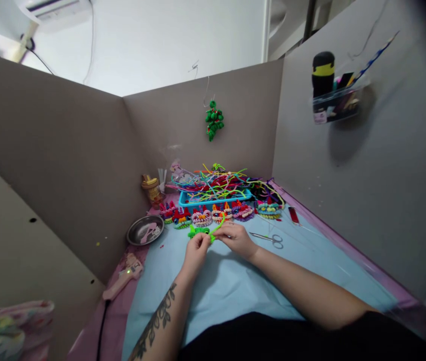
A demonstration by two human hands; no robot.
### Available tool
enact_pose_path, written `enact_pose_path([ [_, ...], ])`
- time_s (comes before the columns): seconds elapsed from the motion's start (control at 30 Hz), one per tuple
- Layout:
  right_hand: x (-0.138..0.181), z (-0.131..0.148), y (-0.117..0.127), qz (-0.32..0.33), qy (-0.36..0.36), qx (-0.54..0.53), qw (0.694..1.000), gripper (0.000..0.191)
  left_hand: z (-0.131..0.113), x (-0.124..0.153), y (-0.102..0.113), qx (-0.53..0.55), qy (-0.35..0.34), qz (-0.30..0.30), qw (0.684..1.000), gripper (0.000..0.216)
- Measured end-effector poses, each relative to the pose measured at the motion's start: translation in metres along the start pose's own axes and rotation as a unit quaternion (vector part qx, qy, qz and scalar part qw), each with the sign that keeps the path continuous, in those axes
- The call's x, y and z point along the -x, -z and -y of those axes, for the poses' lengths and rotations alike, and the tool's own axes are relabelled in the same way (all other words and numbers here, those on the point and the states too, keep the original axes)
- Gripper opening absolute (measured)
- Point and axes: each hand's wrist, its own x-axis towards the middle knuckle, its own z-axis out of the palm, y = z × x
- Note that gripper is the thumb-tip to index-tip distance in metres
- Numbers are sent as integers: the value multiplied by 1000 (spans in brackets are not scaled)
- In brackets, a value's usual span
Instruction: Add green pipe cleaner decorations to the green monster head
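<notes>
- My left hand (197,245) is closed in a pinch, thumb and fingertips together on the base of a fuzzy green piece (198,231); the spot they grip is mostly hidden by the fingers.
- My right hand (238,239) is narrowed too, thumb and fingers pinching near the lower part of a lime strand (220,223) that rises between my hands and bends at its top (exactly where it joins the green piece, I cannot tell).
- The green piece sits just beyond my left fingers, above the light blue sheet (235,293) and in front of a row of fuzzy, many-coloured figures (201,217).
- Behind that row stands a blue tray (190,204), heaped with tangled pipe cleaners (216,184) in red, yellow, blue, pink and more, many sticking out past its rim.
- Just to the right of my right hand lie the scissors (272,238), their blades toward me and my fingers, rings pointing away to the right.
- A small red item (293,215) lies farther back on that side.
- On my left, a metal bowl (131,239) holds pink and pale bits, and nearer me lies a pink glue gun (124,281) with a small light lit.
- A gold-lidded cup (152,189) stands behind the bowl.
- A green ornament (214,121) hangs against the grey partition (246,115) ahead.
</notes>
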Motion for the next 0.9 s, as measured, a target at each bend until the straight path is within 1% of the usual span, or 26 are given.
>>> enact_pose_path([
  [0.23, 0, -6, -2, -9, 26, 3, 1000, 13, -6, 1, 0, -28, -3, 1, 1000, 31],
  [0.4, -1, -7, -2, -2, 6, -29, 1000, 13, -4, 0, 1, -27, -14, -26, 999, 30],
  [0.5, -2, -3, -1, 5, -44, -41, 998, 13, -3, 0, 2, -40, -30, -41, 998, 27],
  [0.6, -3, 1, -4, 16, -129, -57, 990, 13, -2, 2, 2, -83, -67, -59, 992, 23],
  [0.7, -3, 5, -9, 8, -198, -87, 976, 16, -1, 3, 0, -138, -107, -65, 982, 22],
  [0.8, -2, 7, -13, -13, -240, -116, 964, 20, -1, 3, -1, -166, -128, -62, 976, 22],
  [0.9, -2, 5, -16, -18, -273, -153, 950, 21, -2, 3, -1, -170, -127, -65, 975, 22],
])
